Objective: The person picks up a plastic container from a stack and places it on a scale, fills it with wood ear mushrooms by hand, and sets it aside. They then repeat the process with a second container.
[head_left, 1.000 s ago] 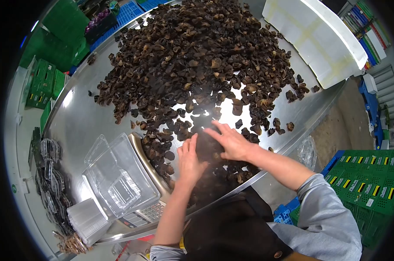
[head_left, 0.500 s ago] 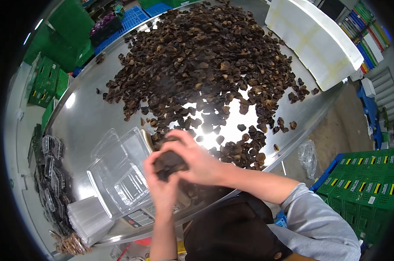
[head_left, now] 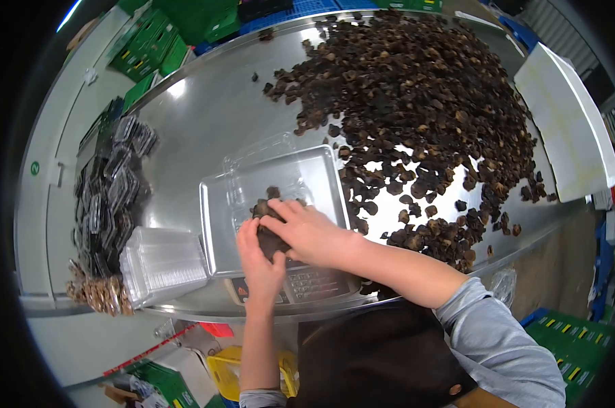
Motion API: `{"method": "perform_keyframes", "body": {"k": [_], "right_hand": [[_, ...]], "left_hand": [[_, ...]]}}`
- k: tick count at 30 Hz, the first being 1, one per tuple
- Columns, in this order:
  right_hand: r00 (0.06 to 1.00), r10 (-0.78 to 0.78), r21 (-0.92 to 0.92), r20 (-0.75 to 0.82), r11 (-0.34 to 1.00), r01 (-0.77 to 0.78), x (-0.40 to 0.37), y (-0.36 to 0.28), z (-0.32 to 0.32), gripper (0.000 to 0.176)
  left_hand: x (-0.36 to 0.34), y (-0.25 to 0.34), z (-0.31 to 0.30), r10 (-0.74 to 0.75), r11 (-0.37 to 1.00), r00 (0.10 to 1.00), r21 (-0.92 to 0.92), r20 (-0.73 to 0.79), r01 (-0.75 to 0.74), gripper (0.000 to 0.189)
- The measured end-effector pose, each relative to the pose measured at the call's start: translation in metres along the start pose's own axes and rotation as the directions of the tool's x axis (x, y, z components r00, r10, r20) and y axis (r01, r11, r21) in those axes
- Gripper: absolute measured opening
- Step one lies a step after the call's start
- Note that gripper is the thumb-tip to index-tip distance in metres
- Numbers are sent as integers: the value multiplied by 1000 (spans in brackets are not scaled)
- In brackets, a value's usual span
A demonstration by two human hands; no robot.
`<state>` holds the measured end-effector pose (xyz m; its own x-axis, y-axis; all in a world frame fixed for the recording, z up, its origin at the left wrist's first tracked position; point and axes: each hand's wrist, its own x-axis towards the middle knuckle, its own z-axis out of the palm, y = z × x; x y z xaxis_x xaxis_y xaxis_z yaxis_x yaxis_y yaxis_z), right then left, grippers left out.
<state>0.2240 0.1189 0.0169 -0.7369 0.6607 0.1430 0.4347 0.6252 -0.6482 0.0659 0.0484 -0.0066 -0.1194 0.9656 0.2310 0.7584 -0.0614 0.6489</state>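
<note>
Cupped together over the metal pan of a weighing scale (head_left: 216, 204), my left hand (head_left: 261, 262) and my right hand (head_left: 311, 234) hold dark brown dried pieces (head_left: 270, 241) between them. Under the hands, an open clear plastic container (head_left: 260, 160) rests on the pan, its lid tilted back. Some pieces show just beyond my fingertips, in or over the container. The scale's keypad (head_left: 318, 282) faces me, partly hidden by my right forearm. To the right, a big heap of the same dark pieces (head_left: 430, 88) is spread over the steel table (head_left: 192, 136).
Stacked empty clear containers (head_left: 161, 265) stand left of the scale. Filled containers (head_left: 110, 197) are piled along the table's left edge. A white foam box (head_left: 569, 126) stands at the far right. Green crates (head_left: 148, 44) are behind on the left, and a yellow crate (head_left: 226, 370) is below the edge.
The view has swung left. My hands have moved with the dark pieces from beside the scale to over the container, and some pieces now show past my fingertips there.
</note>
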Motion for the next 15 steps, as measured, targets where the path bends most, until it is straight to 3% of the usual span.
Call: {"method": "perform_keyframes", "body": {"k": [2, 4, 6, 7, 8, 10, 15], "right_hand": [[999, -39, 52, -33, 998, 41, -3, 1, -11, 60], [984, -46, 285, -173, 954, 95, -8, 12, -20, 53], [975, 100, 269, -199, 962, -44, -19, 20, -34, 44], [944, 154, 261, -292, 962, -76, -25, 29, -34, 37], [928, 237, 303, -287, 942, -147, -30, 39, -34, 33], [907, 335, 355, -255, 905, -234, -37, 49, -43, 32], [936, 268, 258, -230, 944, -207, -21, 29, -51, 37]], "left_hand": [[-4, 7, -1, 31, 999, 999, 40, -41, -29, 74], [-6, 6, -10, 34, 999, 998, 13, -50, -33, 74], [-8, 2, -18, -5, 964, 995, -266, -104, -23, 69], [-11, -5, -25, -27, 945, 992, -327, -126, -16, 66], [-12, -12, -29, -34, 945, 992, -326, -125, -9, 66], [-13, -31, -37, -63, 829, 978, -556, -201, -61, 65], [-4, -44, -67, -73, 822, 976, -567, -206, -58, 75]]}}
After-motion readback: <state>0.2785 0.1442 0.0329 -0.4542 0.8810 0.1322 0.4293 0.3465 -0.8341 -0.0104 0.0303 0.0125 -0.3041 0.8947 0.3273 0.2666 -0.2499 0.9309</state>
